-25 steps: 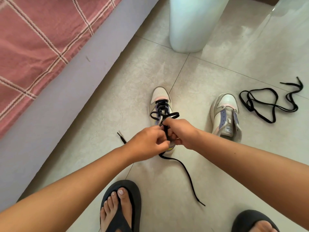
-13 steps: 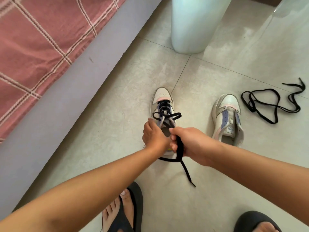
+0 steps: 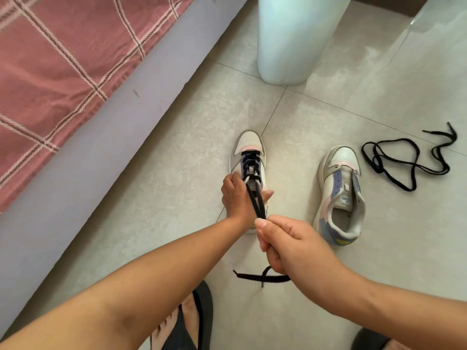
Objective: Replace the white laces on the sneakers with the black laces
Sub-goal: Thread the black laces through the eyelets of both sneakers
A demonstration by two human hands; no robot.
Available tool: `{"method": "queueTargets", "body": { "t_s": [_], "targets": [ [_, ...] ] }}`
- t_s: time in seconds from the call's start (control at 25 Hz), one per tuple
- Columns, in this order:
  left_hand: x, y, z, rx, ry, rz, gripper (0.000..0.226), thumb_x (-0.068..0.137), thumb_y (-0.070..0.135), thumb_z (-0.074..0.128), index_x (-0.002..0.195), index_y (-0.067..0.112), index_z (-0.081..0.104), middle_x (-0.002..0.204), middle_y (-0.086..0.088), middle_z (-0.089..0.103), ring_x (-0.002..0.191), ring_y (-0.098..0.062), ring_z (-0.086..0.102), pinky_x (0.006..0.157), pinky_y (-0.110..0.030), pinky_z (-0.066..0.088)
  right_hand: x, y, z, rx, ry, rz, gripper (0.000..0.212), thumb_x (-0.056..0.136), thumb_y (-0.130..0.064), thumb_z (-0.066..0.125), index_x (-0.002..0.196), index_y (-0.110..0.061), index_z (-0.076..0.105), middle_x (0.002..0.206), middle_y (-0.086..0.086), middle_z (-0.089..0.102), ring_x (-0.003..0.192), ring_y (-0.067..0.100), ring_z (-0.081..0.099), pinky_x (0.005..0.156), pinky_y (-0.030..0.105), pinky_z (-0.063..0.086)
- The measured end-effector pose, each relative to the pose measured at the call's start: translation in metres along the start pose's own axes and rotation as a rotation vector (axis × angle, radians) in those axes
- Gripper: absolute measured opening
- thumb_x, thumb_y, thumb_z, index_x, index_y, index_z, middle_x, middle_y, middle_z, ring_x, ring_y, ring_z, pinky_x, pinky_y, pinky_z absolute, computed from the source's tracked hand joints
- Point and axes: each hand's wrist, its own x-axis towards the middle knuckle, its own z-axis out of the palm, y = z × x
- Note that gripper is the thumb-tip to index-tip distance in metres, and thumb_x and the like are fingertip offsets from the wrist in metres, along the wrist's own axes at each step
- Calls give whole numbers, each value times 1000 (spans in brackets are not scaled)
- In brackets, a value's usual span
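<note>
Two white sneakers with purple and pink panels stand on the tiled floor. The left sneaker (image 3: 249, 145) has a black lace (image 3: 256, 200) threaded through its front eyelets. My left hand (image 3: 236, 198) grips this sneaker around its middle. My right hand (image 3: 285, 245) holds both strands of the lace in a fist, pulled taut towards me, and the loose ends hang below the fist. The right sneaker (image 3: 340, 190) has no lace. A second black lace (image 3: 406, 160) lies loose on the floor to its right.
A bed with a red checked cover (image 3: 63, 64) and grey base (image 3: 83, 157) runs along the left. A pale cylindrical object (image 3: 290, 39) stands on the floor beyond the sneakers. My feet in black flip-flops (image 3: 199, 322) are at the bottom edge.
My right hand has pulled the lace back towards me, drawing both strands tight. My left hand has shifted from the lace onto the sneaker's body.
</note>
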Motion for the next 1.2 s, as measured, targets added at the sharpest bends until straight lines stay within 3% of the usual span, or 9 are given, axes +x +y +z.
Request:
{"method": "queueTargets", "body": {
  "t_s": [0.2, 0.36, 0.44, 0.56, 0.72, 0.84, 1.0, 1.08, 1.2],
  "targets": [
    [4, 2, 0, 32, 0, -2, 87, 73, 53, 72, 134, 5, 31, 138, -12, 29, 128, -29, 31, 101, -38, 33, 10, 6, -7, -130, -135, -21, 39, 98, -28, 44, 60, -20, 50, 40, -8, 38, 39, 6, 31, 42, 17, 28],
    [3, -10, -9, -66, -108, 65, 99, 72, 49, 74, 145, 12, 18, 139, -11, 24, 131, -26, 24, 108, -34, 25, 26, 6, -37, -958, -606, 139, 41, 94, -53, 40, 74, -24, 61, 71, -7, 62, 65, 7, 53, 59, 21, 41],
    [-3, -18, -17, -69, -77, 235, 81, 76, 38, 74, 144, 19, 32, 130, -10, 33, 124, -26, 32, 107, -34, 30, 52, 10, -53, -1192, -482, 169, 40, 95, -52, 40, 84, -20, 62, 90, 1, 65, 80, 16, 56, 65, 26, 40],
    [-8, -23, -29, 110, 136, 683, 30, 81, 8, 71, 111, 8, 68, 100, -18, 54, 92, -34, 52, 81, -43, 49, 105, 14, -73, -903, 23, 86, 22, 95, -23, 44, 101, -9, 60, 97, 9, 66, 87, 25, 59, 75, 33, 48],
    [-14, -15, -45, 13, 125, 810, 18, 83, -4, 59, 97, -2, 69, 84, -16, 58, 79, -29, 58, 73, -34, 50, 132, 28, -62, -912, -33, -206, 28, 89, -17, 53, 116, -17, 46, 86, 2, 58, 74, 20, 53, 68, 31, 44],
    [-23, -16, -52, -42, 94, 939, 29, 83, 0, 47, 100, -1, 70, 86, -12, 63, 83, -18, 59, 78, -22, 48, 135, 38, -53, -799, 12, -430, 31, 81, -1, 60, 109, -12, 62, 94, 1, 56, 81, 18, 54, 74, 27, 45],
    [-10, -12, -68, -405, -62, 492, 27, 88, -2, 54, 99, 17, 70, 84, 6, 64, 74, -1, 59, 71, -10, 46, 141, 42, -58, -404, 154, -334, 9, 86, -14, 65, 80, -17, 72, 83, 9, 62, 76, 13, 55, 72, 17, 42],
    [12, -9, -79, -542, -86, 173, 22, 97, 15, 49, 87, 24, 67, 73, 7, 62, 56, -2, 54, 54, -14, 43, 144, 34, -60, 54, 248, -98, 30, 94, -29, 54, 69, -17, 65, 75, 7, 67, 73, 14, 61, 69, 23, 47],
    [36, -1, -93, -620, -192, -167, 52, 99, 49, 31, 78, 14, 64, 60, -3, 53, 48, -14, 46, 45, -23, 33, 158, 16, -65, 654, 337, 224, 45, 101, -41, 33, 66, -17, 47, 64, 4, 66, 65, 18, 66, 62, 29, 48]
  ]
}}
